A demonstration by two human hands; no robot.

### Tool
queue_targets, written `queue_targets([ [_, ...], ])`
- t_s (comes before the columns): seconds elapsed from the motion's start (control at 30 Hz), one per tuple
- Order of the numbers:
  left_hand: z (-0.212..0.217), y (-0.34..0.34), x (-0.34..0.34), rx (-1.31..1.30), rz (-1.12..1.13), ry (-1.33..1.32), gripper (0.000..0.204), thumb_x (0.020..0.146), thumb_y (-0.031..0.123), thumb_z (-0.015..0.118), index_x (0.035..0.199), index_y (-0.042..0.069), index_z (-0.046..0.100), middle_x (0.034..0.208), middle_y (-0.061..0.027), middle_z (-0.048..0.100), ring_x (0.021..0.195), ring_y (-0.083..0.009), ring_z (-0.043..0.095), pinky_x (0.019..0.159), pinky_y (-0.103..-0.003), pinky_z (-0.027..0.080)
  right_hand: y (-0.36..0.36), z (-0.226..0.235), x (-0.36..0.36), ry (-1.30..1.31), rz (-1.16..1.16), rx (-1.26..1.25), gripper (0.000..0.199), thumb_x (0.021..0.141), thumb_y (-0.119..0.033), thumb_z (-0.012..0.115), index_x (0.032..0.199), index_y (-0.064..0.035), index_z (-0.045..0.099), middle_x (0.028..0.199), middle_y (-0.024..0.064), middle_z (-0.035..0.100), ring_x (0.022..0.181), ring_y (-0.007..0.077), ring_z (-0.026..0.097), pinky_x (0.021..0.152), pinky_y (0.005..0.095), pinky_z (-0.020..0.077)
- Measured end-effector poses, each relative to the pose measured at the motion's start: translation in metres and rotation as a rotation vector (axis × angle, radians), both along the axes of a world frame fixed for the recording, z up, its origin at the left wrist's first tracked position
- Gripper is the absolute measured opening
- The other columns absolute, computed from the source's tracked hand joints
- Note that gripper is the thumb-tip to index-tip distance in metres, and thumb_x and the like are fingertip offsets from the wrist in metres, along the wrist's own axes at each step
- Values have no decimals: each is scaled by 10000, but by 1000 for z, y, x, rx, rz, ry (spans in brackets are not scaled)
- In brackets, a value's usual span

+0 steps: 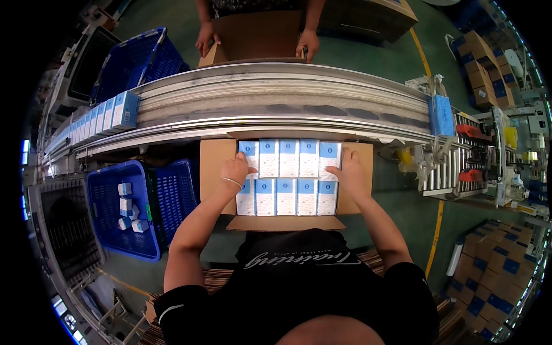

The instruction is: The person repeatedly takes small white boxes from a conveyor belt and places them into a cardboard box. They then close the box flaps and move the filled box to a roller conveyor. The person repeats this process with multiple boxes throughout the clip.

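Note:
An open cardboard box point(286, 223) sits in front of me with its flaps folded outward. Inside are two rows of small blue-and-white cartons, several in each. My left hand point(236, 171) presses on the left end of the far row of cartons point(288, 158), its thumb over the front of the end carton. At the other end, my right hand point(352, 172) squeezes inward, with the thumb on the last carton. The row is clasped between both hands. The near row of cartons point(286, 198) lies closer to my body, untouched.
Beyond the box runs a conveyor point(287, 98), with a line of cartons point(118, 112) at its left. Across it, a person's hands point(308, 45) hold another cardboard box point(259, 34). Blue crates point(127, 253) stand left; a roller track point(454, 172) and stacked boxes point(489, 276) are right.

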State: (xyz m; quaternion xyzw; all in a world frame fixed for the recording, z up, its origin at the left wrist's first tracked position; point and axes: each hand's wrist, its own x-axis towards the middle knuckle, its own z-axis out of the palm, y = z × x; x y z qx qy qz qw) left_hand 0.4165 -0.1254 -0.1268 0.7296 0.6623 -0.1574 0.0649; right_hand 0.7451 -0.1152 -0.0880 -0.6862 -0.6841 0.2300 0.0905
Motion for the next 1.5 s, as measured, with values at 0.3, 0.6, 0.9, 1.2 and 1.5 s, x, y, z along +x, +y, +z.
queue_targets([
  [0.3, 12, -59, -84, 477, 408, -248, 688, 716, 358, 723, 1159, -86, 442, 1111, -262, 515, 984, -378, 522, 847, -421, 435, -36, -41, 84, 46, -228, 249, 635, 746, -226, 709, 1223, 59, 403, 1130, 241, 483, 1059, 391, 474, 908, 412, 397],
  [0.6, 65, -74, 17, -248, -102, -427, 579, 867, 352, 503, 1301, 3, 344, 925, -251, 603, 791, -368, 616, 693, -439, 488, -70, 47, -21, -3, 478, -315, 776, 845, -380, 539, 1374, 60, 180, 820, 219, 629, 714, 368, 626, 649, 431, 504],
  [0.9, 45, 7, 24, 508, -705, -192, 539, 794, 151, 523, 1315, 84, 405, 1355, -144, 408, 1258, -338, 375, 1066, -486, 249, -85, 18, -16, 174, 777, -558, 699, 915, -459, 410, 1408, -15, 191, 1390, 250, 302, 1270, 353, 342, 1055, 402, 287],
  [1.2, 15, 26, -31, -624, 128, -1472, 338, 936, 278, 472, 1133, 19, 564, 1051, -99, 618, 957, -168, 586, 850, -283, 463, -49, -82, -25, -64, -513, 92, 555, 911, -438, 414, 1313, -59, 368, 1214, 253, 481, 1092, 419, 483, 913, 518, 367],
  [1.5, -159, -38, -1, -155, 1154, -1440, 486, 904, 452, 408, 1172, 62, 516, 1087, -77, 586, 1020, -241, 539, 883, -413, 431, -60, -107, 113, 348, -628, 142, 425, 942, -341, 393, 889, 23, 604, 788, 268, 604, 770, 433, 591, 652, 457, 459],
])
